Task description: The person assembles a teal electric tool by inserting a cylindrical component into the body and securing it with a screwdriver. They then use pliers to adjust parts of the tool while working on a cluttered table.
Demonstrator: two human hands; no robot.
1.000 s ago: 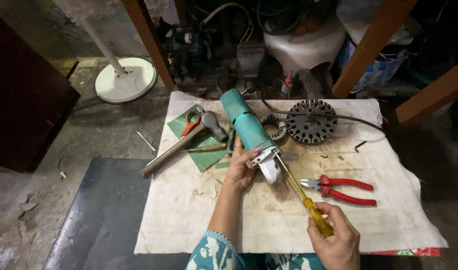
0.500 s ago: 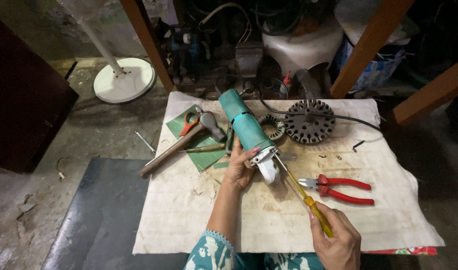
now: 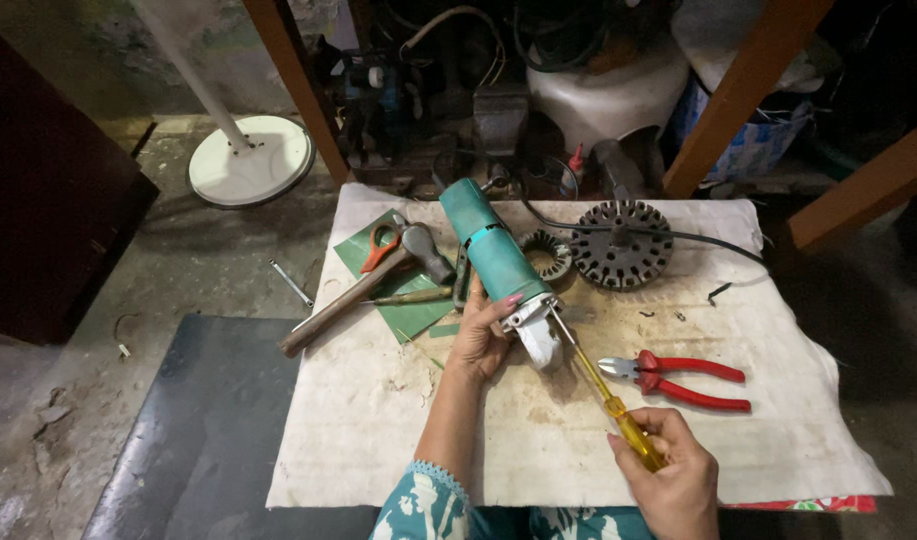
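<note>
Left hand [image 3: 482,335] wraps fingers round the teal angle grinder [image 3: 496,262] at its metal head, centre of the white cloth [image 3: 379,430]. Right hand [image 3: 669,475] at 5 o'clock, fingers closed on yellow-handled screwdriver [image 3: 604,395], tip touching grinder head. Red pliers [image 3: 684,378] lie at 3 o'clock, hammer [image 3: 364,285] at 9.

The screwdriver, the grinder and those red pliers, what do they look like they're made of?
Screwdriver: clear yellow handle, probably plastic, with a thin bare metal shaft. Grinder: matte teal body, likely plastic, with a dull silver head that looks like cast metal. Pliers: grey steel-looking jaws; the glossy red grips suggest a rubber or plastic coating.
</note>
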